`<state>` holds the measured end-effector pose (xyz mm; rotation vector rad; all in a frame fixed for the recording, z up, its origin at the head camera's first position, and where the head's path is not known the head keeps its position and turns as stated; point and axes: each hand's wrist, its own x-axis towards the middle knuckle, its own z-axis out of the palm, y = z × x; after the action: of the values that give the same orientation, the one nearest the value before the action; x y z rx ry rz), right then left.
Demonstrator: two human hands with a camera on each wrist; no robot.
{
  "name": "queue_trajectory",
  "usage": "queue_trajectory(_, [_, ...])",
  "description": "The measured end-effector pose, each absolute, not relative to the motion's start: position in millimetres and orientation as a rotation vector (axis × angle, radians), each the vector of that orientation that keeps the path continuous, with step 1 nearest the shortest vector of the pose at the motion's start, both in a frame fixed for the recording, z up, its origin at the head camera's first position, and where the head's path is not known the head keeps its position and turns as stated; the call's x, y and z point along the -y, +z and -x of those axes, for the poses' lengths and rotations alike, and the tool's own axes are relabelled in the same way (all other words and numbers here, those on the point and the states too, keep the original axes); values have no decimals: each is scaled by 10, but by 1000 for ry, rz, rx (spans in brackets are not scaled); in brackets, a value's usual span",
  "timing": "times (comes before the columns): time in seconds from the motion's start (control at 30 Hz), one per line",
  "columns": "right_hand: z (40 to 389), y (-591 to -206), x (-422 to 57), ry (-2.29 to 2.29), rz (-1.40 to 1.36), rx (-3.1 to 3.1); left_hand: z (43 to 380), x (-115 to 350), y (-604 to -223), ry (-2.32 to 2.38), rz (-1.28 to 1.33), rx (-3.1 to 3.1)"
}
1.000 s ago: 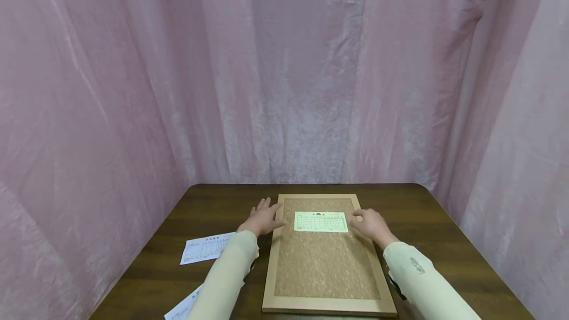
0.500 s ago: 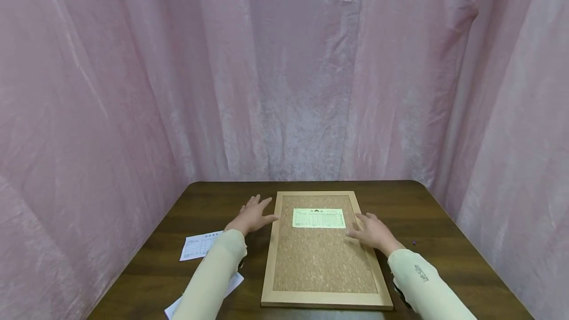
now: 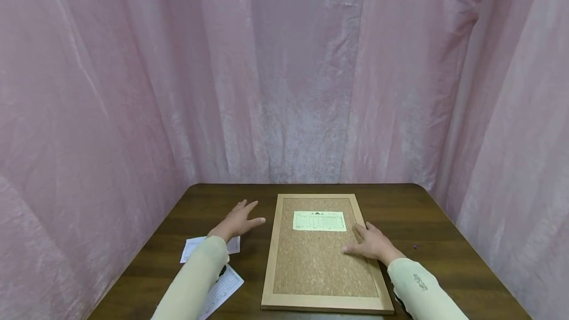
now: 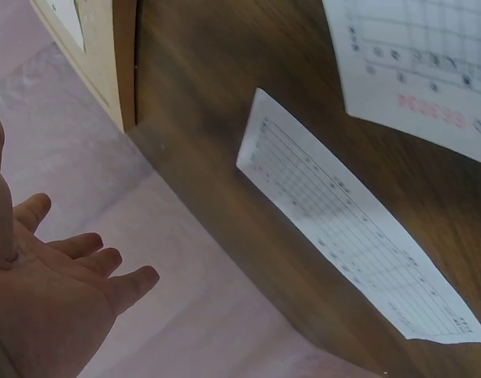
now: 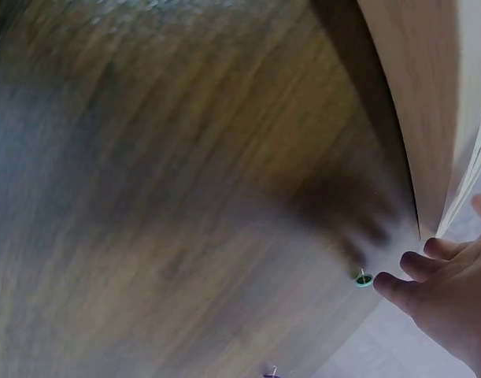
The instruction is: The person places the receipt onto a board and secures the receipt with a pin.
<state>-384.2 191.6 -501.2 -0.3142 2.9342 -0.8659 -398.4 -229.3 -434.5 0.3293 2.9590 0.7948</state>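
Observation:
A pale green printed slip [image 3: 319, 221] lies flat on the upper part of a wood-framed corkboard [image 3: 324, 265]. My left hand [image 3: 233, 223] is left of the board with fingers spread, holding nothing, in the air by two white printed slips. One white slip [image 3: 233, 245] is partly hidden by that hand and sleeve; the other white slip [image 3: 222, 288] lies nearer. My right hand [image 3: 374, 245] extends over the board's right edge, below and right of the green slip, fingers apart and holding nothing. Whether its fingertips touch the cork, I cannot tell.
A green pushpin [image 5: 363, 279] and a purple pushpin [image 5: 271, 376] lie on the dark wooden table [image 3: 444, 260] right of the board. Pink curtains [image 3: 306, 73] hang behind the table and along both sides.
My left hand has moved left, away from the board's frame and toward the white slips. My right hand has drawn back from the green slip's right edge, nearer to me. The slip stays on the board.

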Motion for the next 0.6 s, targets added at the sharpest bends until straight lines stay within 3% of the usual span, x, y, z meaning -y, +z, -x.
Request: queue_trajectory(0.6, [3827,-5031,-1915,-779,275,-2871,3927,2768,-4357,931,-237,-2943])
